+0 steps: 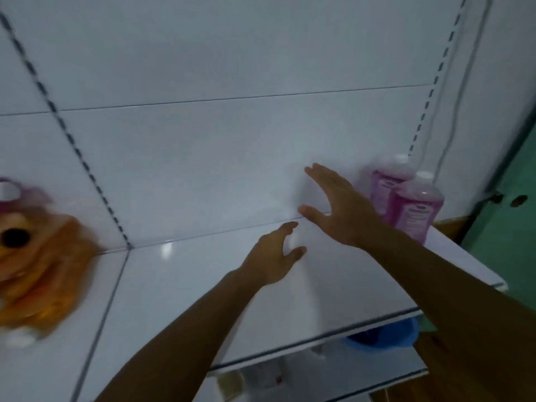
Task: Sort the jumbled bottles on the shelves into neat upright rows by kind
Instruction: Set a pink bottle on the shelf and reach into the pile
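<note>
Both hands are out over the white shelf (333, 291), empty. The left hand (275, 253), nearer, has fingers loosely curled, holding nothing; the right hand (338, 204), just beyond, is spread flat with fingers straight, palm toward the bare middle. My read: they're between bottles, about to reach. Near left, an orange bottle (43, 265) lies toppled and blurred, with something purple (11, 195) behind it. Far right, two pink bottles (412, 204) stand upright together by the back wall, already in a row. Below the shelf edge, a blue bowl (385, 335). Nothing blocks either reach.
</note>
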